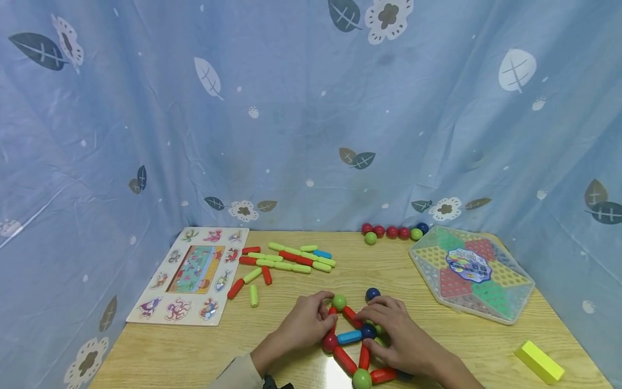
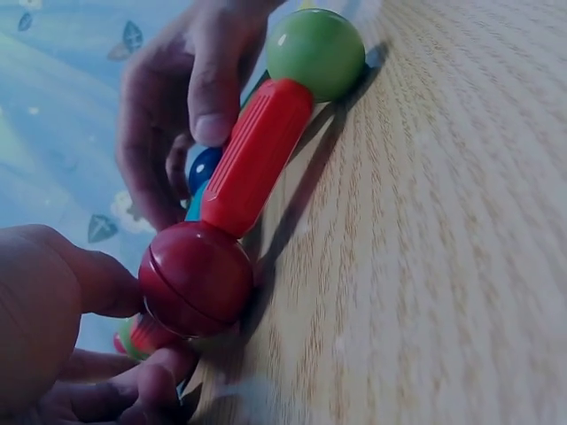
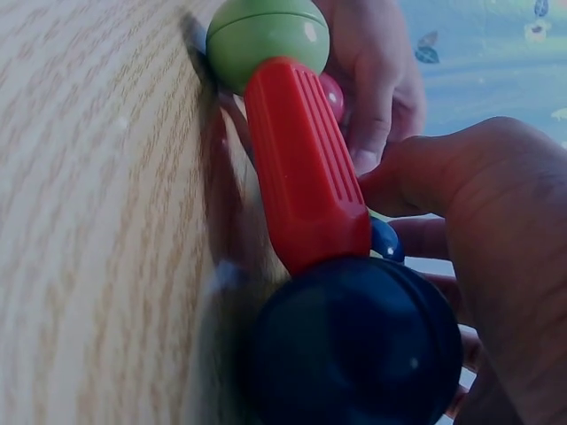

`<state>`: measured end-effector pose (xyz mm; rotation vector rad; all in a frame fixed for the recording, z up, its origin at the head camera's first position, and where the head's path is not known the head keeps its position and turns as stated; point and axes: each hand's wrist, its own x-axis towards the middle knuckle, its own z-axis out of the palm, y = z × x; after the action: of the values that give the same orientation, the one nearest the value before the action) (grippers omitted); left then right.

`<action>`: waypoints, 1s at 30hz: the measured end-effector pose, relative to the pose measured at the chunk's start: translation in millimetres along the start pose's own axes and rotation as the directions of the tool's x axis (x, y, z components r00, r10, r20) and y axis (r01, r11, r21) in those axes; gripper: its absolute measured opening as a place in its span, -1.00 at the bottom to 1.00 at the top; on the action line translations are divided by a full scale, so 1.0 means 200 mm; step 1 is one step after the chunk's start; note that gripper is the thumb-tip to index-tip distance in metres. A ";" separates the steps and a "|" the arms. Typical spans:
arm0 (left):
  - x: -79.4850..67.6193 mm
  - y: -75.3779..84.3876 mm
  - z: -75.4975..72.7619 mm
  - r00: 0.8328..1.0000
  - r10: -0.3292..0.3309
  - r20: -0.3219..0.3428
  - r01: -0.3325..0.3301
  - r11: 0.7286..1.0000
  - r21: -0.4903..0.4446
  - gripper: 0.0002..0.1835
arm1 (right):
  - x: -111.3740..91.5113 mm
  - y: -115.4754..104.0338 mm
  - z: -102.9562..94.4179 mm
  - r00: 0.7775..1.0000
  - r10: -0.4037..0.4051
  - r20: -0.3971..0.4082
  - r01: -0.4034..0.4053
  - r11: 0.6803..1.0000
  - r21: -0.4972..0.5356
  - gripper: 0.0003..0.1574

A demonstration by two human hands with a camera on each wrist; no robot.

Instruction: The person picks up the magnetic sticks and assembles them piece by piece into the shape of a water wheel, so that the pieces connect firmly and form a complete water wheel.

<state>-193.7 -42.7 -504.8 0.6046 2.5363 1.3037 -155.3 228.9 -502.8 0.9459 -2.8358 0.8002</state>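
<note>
- Left hand (image 1: pixel 305 320) pinches the left red rod (image 2: pixel 151 335) between maroon ball (image 1: pixel 330 342) and far green ball (image 1: pixel 339 301).
- Right hand (image 1: pixel 403 336) grasps the central navy ball (image 1: pixel 368 331).
- Ball-and-rod frame (image 1: pixel 345 361) lies on the table (image 1: pixel 291 286) beneath both hands; best to steady each joint, seating rod ends squarely.

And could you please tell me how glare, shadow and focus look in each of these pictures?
Head view: white glare on the wooden tabletop near the bottom edge; left wrist view: a small highlight on the green ball, a dark shadow alongside the red rod; right wrist view: the navy ball looks large and dim up close, the leaf-patterned curtain soft and hazy.
</note>
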 end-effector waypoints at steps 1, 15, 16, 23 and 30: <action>0.00 0.00 0.00 1.000 0.002 0.005 -0.002 1.000 0.000 -0.39 | 0.00 0.00 0.00 1.000 0.004 0.003 -0.004 1.000 0.004 -0.52; -0.01 0.01 0.02 1.000 0.031 -0.004 -0.030 0.987 0.157 -0.27 | 0.00 0.02 0.00 1.000 -0.003 0.028 0.001 0.999 0.050 -0.55; -0.02 0.01 0.02 0.999 0.037 -0.009 -0.035 0.984 0.172 -0.26 | 0.00 0.01 -0.01 1.000 -0.010 0.029 0.009 0.999 0.047 -0.56; -0.01 -0.01 0.01 0.996 0.089 0.010 -0.090 0.988 0.123 -0.33 | -0.02 0.02 -0.06 0.998 -0.060 -0.005 0.060 0.997 -0.049 -0.46; -0.03 -0.01 -0.02 0.999 0.033 0.038 -0.038 0.989 0.141 -0.30 | -0.04 0.04 -0.10 0.998 0.002 -0.068 -0.010 0.992 -0.123 -0.32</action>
<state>-189.7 -49.0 -503.4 0.6972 2.6161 1.1205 -155.0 248.9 -491.0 0.8769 -2.7936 0.6355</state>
